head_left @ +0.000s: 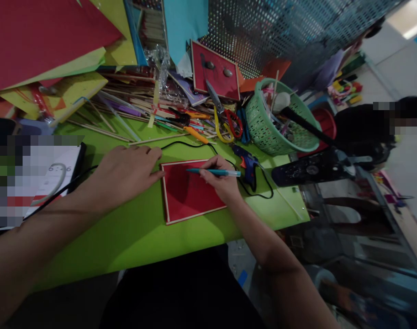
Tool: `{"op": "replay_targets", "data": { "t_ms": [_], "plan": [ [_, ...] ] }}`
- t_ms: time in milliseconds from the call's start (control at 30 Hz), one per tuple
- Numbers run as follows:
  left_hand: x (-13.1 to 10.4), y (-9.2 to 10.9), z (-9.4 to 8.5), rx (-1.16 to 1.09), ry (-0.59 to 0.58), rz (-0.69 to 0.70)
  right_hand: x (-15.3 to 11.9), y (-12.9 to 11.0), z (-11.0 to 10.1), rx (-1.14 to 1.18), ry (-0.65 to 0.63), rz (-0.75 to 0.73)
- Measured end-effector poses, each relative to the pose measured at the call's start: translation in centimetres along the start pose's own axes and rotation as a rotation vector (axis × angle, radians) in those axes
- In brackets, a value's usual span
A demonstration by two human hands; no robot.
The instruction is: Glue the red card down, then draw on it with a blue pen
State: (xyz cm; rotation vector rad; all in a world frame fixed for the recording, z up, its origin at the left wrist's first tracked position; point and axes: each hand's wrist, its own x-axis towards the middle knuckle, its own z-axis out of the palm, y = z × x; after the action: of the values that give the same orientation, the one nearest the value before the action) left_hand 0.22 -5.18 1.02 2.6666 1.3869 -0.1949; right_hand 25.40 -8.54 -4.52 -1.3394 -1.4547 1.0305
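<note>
My right hand (224,180) is closed around a teal pen (227,172) with a clear end. Its tip points left, over a red board (187,196) with pale stick edging; I cannot tell whether it touches the surface. My left hand (129,171) lies on the green tabletop, fingers stretched out and holding nothing. The left thumb reaches the board's left edge. Part of the board's right side is hidden under my right hand and wrist.
A blue glue gun (247,164) with a black cord lies right of the board. Behind are yellow-handled scissors (220,125), a green basket (266,123), thin sticks (122,107) and another red board (217,73). A phone-like screen (54,171) is at left. A person (362,128) is at right.
</note>
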Motion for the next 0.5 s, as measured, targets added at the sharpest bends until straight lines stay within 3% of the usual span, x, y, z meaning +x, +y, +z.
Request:
{"op": "replay_targets", "data": {
  "t_ms": [200,500],
  "plan": [
    [-1.4,1.1,0.3,0.092,-0.031,0.065,0.0,0.0,0.1,-0.022,-0.028,0.016],
    [-1.4,1.0,0.5,0.046,-0.026,0.074,0.1,0.2,0.1,-0.046,-0.023,-0.015]
  ]
}}
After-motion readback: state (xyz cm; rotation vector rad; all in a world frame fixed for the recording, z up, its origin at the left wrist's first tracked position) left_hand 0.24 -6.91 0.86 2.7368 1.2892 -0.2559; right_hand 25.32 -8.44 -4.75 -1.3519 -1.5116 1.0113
